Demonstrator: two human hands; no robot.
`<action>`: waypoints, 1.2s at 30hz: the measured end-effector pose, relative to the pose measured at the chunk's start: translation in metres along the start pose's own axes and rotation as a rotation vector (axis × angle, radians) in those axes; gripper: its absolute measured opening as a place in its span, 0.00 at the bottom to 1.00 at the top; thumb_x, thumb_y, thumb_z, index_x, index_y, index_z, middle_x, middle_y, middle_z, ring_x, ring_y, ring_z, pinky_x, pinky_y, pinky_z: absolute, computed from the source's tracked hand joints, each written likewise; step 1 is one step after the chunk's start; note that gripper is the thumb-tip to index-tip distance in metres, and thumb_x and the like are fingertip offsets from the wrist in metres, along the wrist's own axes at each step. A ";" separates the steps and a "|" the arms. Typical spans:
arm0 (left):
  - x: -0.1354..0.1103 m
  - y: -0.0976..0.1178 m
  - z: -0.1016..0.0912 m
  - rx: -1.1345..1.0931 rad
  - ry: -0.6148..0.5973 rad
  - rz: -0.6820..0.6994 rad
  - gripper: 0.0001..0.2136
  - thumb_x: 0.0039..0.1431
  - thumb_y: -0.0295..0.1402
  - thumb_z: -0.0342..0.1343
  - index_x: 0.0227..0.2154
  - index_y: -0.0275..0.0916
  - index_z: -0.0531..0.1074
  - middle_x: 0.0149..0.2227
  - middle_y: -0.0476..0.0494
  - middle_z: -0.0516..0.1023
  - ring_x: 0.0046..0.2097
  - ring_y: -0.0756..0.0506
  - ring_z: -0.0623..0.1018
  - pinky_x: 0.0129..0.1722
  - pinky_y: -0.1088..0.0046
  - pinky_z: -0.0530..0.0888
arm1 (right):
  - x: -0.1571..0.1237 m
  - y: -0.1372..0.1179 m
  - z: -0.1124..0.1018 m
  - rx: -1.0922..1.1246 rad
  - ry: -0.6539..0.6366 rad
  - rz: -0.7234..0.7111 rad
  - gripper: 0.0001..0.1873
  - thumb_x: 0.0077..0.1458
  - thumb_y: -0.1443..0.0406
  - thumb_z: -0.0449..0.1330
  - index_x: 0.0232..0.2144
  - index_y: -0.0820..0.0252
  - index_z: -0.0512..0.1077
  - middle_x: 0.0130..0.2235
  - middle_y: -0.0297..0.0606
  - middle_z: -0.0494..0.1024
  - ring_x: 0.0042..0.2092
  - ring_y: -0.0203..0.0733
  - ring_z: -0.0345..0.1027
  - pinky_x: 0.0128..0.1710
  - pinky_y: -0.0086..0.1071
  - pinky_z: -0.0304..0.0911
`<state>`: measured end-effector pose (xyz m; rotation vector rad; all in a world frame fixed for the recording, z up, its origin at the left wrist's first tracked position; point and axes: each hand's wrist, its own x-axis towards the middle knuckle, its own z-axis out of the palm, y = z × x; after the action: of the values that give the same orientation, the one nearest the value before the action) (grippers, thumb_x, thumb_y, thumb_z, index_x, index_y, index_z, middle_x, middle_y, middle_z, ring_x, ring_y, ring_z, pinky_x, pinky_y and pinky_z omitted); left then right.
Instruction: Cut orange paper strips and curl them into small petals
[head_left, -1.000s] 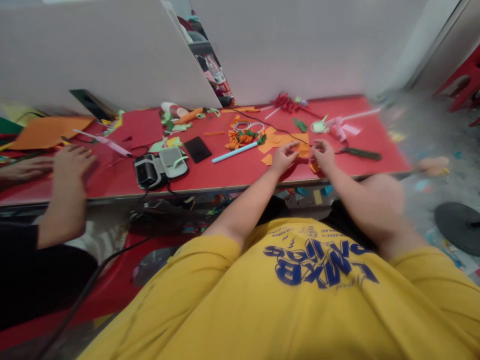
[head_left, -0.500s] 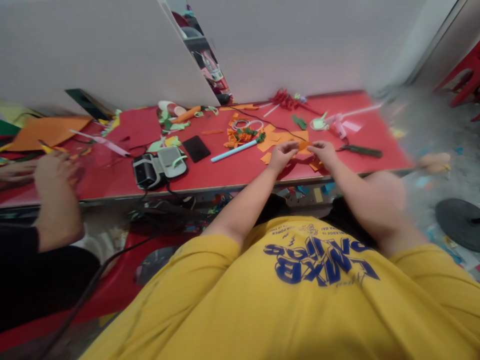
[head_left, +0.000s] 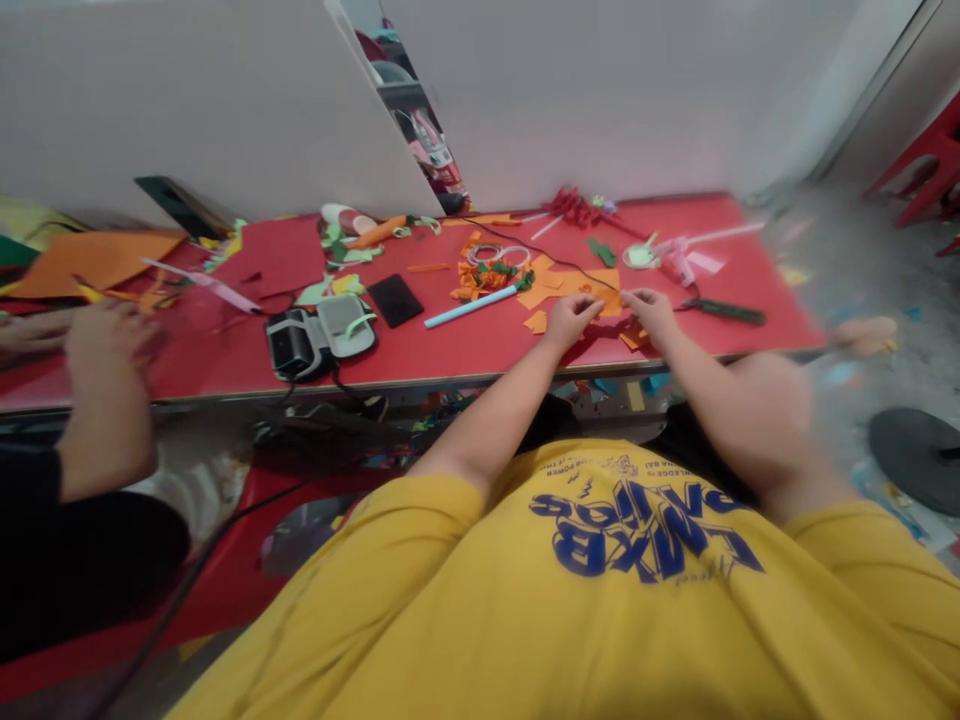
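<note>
Over the red table, my left hand and my right hand face each other with fingers pinched. Between them is a small piece of orange paper, which both appear to grip at its sides. Blur hides its exact shape. More orange paper lies flat just beyond my left hand. A folded orange scrap rests below my right hand. To the left lie a light blue stick and a cluster of crinkled orange and green paper.
A black phone-like slab and an open grey case lie leftward. On the right are a pink glue gun and a dark-handled tool. A dark cord crosses the table. A co-worker's hands work at far left.
My hands remain close together around the orange paper, with slight finger shifts. The whole view has moved a little. The co-worker's forearm has shifted slightly left.
</note>
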<state>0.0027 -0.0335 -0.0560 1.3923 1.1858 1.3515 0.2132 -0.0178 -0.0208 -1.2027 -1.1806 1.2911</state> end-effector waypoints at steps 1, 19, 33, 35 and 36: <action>0.000 0.001 0.000 -0.011 0.004 -0.018 0.19 0.60 0.51 0.78 0.29 0.40 0.83 0.28 0.48 0.81 0.31 0.48 0.74 0.32 0.71 0.69 | 0.001 0.000 0.000 0.008 0.003 0.005 0.22 0.59 0.51 0.84 0.31 0.57 0.80 0.34 0.33 0.88 0.23 0.29 0.66 0.23 0.25 0.64; 0.003 0.023 -0.057 -0.562 0.649 -0.393 0.13 0.78 0.36 0.73 0.35 0.40 0.80 0.28 0.55 0.77 0.23 0.60 0.69 0.23 0.86 0.64 | 0.007 -0.005 -0.003 0.115 0.042 0.113 0.21 0.71 0.53 0.79 0.32 0.58 0.79 0.31 0.33 0.83 0.23 0.28 0.64 0.21 0.21 0.56; 0.023 0.073 -0.207 -0.537 0.908 -0.236 0.09 0.85 0.29 0.58 0.44 0.43 0.79 0.25 0.58 0.75 0.25 0.58 0.75 0.27 0.89 0.72 | -0.006 -0.008 -0.011 0.036 -0.011 0.058 0.19 0.60 0.53 0.81 0.32 0.56 0.78 0.31 0.32 0.82 0.26 0.31 0.68 0.24 0.23 0.55; 0.023 0.086 -0.242 -0.367 0.811 -0.131 0.06 0.84 0.36 0.61 0.47 0.44 0.80 0.27 0.56 0.77 0.27 0.54 0.77 0.26 0.85 0.73 | -0.007 -0.008 -0.011 0.014 -0.016 0.049 0.19 0.57 0.53 0.80 0.32 0.55 0.78 0.31 0.32 0.82 0.26 0.32 0.68 0.24 0.24 0.55; 0.022 0.093 -0.256 -0.341 0.784 -0.110 0.06 0.83 0.40 0.64 0.48 0.45 0.81 0.27 0.55 0.77 0.28 0.53 0.78 0.27 0.83 0.74 | -0.007 -0.008 -0.011 0.002 -0.016 0.043 0.19 0.55 0.52 0.80 0.31 0.55 0.77 0.31 0.32 0.82 0.26 0.32 0.68 0.24 0.24 0.56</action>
<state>-0.2469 -0.0417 0.0561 0.5386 1.3912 1.9870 0.2245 -0.0242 -0.0130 -1.2242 -1.1707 1.3360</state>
